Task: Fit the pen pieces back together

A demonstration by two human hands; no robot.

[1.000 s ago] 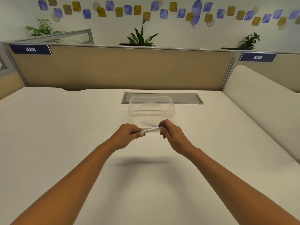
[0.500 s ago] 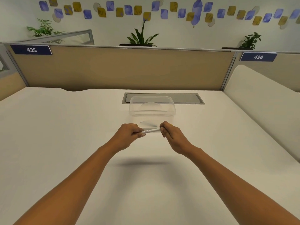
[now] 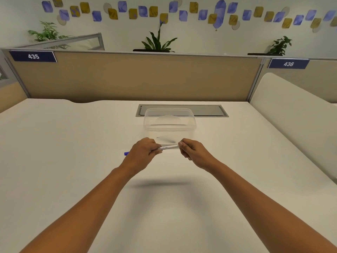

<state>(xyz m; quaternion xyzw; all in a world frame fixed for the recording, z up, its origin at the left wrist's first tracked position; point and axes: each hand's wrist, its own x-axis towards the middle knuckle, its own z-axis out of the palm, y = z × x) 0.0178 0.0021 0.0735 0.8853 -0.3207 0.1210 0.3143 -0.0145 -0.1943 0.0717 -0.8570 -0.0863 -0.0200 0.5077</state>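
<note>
My left hand [image 3: 144, 152] and right hand [image 3: 193, 152] grip a white marker [image 3: 168, 148] by its ends (light, stiff, likely slippery) above the table [image 3: 73, 161], before a clear container [image 3: 169, 125].

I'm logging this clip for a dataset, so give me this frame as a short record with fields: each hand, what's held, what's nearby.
left hand: grips one end of the marker
right hand: pinches the other end
marker: white marker, roughly level above the desk; blue end shows past the left hand
container: clear plastic container, lid on, just behind the hands
surface: white desk
background: beige partition
</note>
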